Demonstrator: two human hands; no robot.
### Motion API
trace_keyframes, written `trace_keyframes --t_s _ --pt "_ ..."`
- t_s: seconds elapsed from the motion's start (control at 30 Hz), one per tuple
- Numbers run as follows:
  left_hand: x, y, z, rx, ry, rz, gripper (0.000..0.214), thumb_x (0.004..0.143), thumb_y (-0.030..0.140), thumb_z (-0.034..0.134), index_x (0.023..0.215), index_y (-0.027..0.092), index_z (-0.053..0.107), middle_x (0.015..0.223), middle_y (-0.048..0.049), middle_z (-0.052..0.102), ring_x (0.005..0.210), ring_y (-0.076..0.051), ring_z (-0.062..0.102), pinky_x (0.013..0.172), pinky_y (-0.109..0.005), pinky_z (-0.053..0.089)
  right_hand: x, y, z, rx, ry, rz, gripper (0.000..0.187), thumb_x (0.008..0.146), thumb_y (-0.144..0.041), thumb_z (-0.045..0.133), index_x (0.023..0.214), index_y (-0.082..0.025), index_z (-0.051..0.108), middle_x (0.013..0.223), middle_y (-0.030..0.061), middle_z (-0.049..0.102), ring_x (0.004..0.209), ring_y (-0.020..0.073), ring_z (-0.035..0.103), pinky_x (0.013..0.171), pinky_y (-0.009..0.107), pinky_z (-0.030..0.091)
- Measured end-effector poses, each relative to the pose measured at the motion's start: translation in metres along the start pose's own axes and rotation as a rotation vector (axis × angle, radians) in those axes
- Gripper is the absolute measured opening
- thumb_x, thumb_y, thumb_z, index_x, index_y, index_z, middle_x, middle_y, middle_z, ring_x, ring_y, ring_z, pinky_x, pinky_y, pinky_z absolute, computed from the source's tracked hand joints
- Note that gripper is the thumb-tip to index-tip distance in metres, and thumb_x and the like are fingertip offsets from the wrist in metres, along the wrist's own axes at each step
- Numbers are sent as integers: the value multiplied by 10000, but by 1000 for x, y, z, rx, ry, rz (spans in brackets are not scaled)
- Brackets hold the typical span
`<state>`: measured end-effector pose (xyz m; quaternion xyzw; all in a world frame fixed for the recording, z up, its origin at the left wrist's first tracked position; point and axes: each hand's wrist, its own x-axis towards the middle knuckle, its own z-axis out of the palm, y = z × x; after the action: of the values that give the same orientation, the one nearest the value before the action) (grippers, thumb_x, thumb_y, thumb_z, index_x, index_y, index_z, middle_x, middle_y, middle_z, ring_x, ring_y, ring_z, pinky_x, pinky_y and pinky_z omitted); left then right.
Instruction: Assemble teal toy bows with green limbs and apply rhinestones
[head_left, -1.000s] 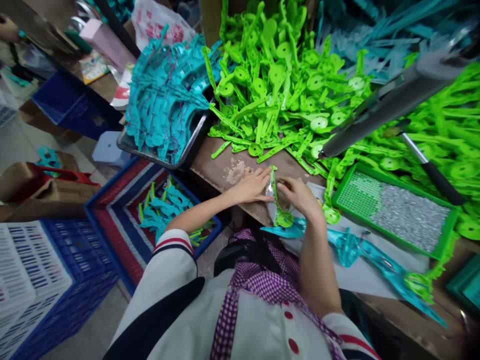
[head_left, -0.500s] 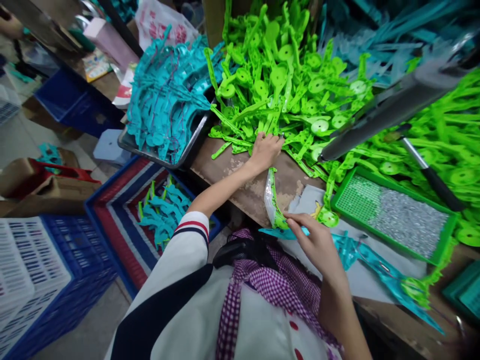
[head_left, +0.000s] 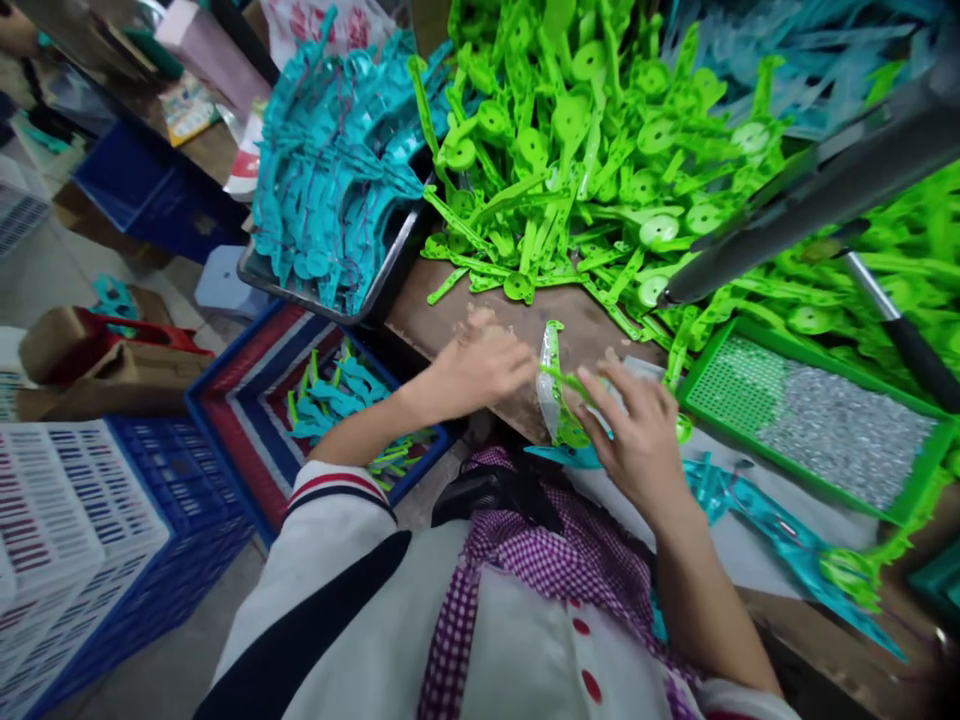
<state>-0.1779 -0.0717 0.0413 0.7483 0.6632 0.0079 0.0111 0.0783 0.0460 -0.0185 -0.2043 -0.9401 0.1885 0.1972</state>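
Note:
My left hand (head_left: 484,368), slightly blurred, is closed at one end of a thin green plastic strip (head_left: 561,376). Fingers of my right hand (head_left: 634,425) grip the strip's other end. Behind the strip, a curved green plastic piece with a clear edge (head_left: 551,345) lies near the front of the brown table (head_left: 420,305). Beneath and beside my right hand, long teal plastic parts (head_left: 780,515) rest on a pale sheet (head_left: 735,430). A large heap of lime-green plastic parts (head_left: 570,130) spreads beyond both hands.
A black tray (head_left: 367,310) holds stacked teal parts. A green basket (head_left: 739,350) contains small shiny pieces at right. A grey bar (head_left: 787,220) slants in above the heap. Below left stands a lined blue crate (head_left: 247,470) with teal and green pieces.
My left hand has drawn back from the green heap toward my right hand. The thin green strip now spans both hands. My right hand has released the curved green piece.

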Motion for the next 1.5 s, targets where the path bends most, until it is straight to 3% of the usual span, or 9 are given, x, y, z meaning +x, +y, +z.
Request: trace_keyframes --t_s 0.1,0.2,0.33,0.43,0.6,0.87,1.07,1.27,1.5 --pt "-9 14 2 -111 -21 169 511 1056 153 223 1166 289 703 964 -31 723 993 -200 699 1091 -422 463 -28 -5 5 151 -105 14 411 1009 -305 533 1412 -301 614 1220 94 746 1071 265 722 954 454 567" --pt "-12 11 14 -242 12 139 489 1049 159 299 1295 381 660 1107 -20 740 1099 -197 689 1144 -444 423 -51 -20 18 260 26 223 319 969 -359 610 1263 -284 707 1087 95 783 906 258 756 819 420 620" --pt "-1 2 51 -288 218 -241 456 1067 261 376 1487 362 521 1458 -71 606 1395 -238 538 1204 -491 361 -54 -36 39 590 199 663 344 906 -486 673 1133 -232 716 1043 94 792 854 248 760 730 399 642" --pt "13 6 90 -424 379 -440 456 1083 343 351 1488 226 528 1454 -129 608 1413 -226 525 1187 -434 424 -48 -36 50 824 257 911 461 822 -524 754 1142 -199 685 982 96 793 806 238 759 714 398 645" --pt "36 23 137 -649 382 -346 477 1088 415 345 1422 170 582 1453 -134 622 1372 -191 573 1182 -391 463 -38 -30 57 926 242 979 534 754 -551 797 1121 -182 677 911 94 783 746 227 744 697 395 633" --pt "53 15 147 -624 277 -314 455 1091 391 350 1421 186 588 1503 -133 585 1404 -198 555 1184 -426 462 -33 -31 63 945 204 1033 589 742 -589 788 1142 -179 650 837 76 763 684 231 722 689 419 633" --pt "56 11 146 -528 234 -312 434 1084 369 379 1418 198 597 1502 -130 586 1378 -225 580 1154 -443 483 -38 -27 63 868 100 898 568 868 -587 676 1287 -206 625 1027 104 753 735 223 712 688 416 637" --pt "59 12 139 -463 166 -311 448 1084 371 379 1418 164 593 1510 -139 574 1369 -236 579 1150 -418 470 -49 -15 46 157 61 451 411 964 -477 603 1281 -240 710 1384 177 613 1189 329 635 976 529 536" --pt "62 13 136 -417 113 -301 463 1086 357 352 1421 151 596 1532 -123 555 1355 -243 583 1146 -399 463 -54 2 52 -39 -211 34 403 1025 -210 459 1375 -283 646 1416 62 657 1349 256 597 1148 514 380"
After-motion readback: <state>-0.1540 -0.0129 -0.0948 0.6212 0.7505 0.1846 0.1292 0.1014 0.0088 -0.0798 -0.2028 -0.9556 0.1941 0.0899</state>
